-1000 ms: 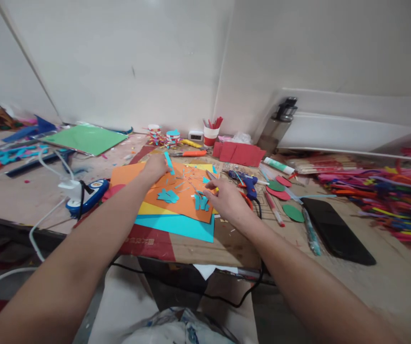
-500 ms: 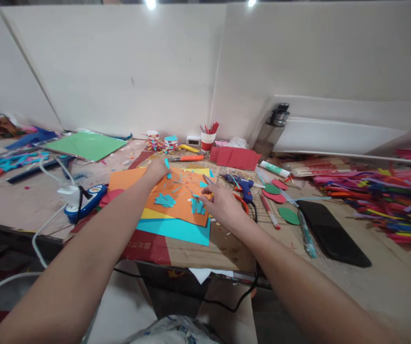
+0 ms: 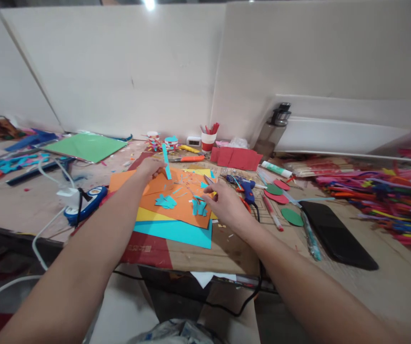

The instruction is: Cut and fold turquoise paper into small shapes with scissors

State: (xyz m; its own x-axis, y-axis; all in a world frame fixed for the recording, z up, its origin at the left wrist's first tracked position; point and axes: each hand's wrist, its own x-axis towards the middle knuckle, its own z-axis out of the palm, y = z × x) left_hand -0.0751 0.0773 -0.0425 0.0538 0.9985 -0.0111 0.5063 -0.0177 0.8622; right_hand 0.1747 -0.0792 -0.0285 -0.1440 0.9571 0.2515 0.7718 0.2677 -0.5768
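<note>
A narrow turquoise paper strip (image 3: 165, 160) stands upright in the pinched fingers of my left hand (image 3: 151, 168), above the orange sheet. My right hand (image 3: 223, 198) is curled at the right edge of that orange sheet (image 3: 187, 217). A grey pointed blade, apparently of scissors (image 3: 208, 180), shows beyond its fingers; an orange loop lies behind the wrist, and the grip itself is mostly hidden. Cut turquoise pieces (image 3: 199, 207) lie by my right fingertips, and another turquoise cluster (image 3: 165, 201) sits further left. Thin paper scraps are scattered between the hands.
Turquoise card (image 3: 176, 234) and yellow paper lie under the orange sheets. At right are a blue glue gun (image 3: 248, 190), a black phone (image 3: 337, 234) and colourful pipe cleaners (image 3: 377, 205). A blue power strip (image 3: 87, 205) is at left. Behind stand a pen cup (image 3: 208, 142) and bottle (image 3: 271, 129).
My left hand has shifted slightly left, and the turquoise strip in it now stands taller and more fully in view. My right hand has barely moved.
</note>
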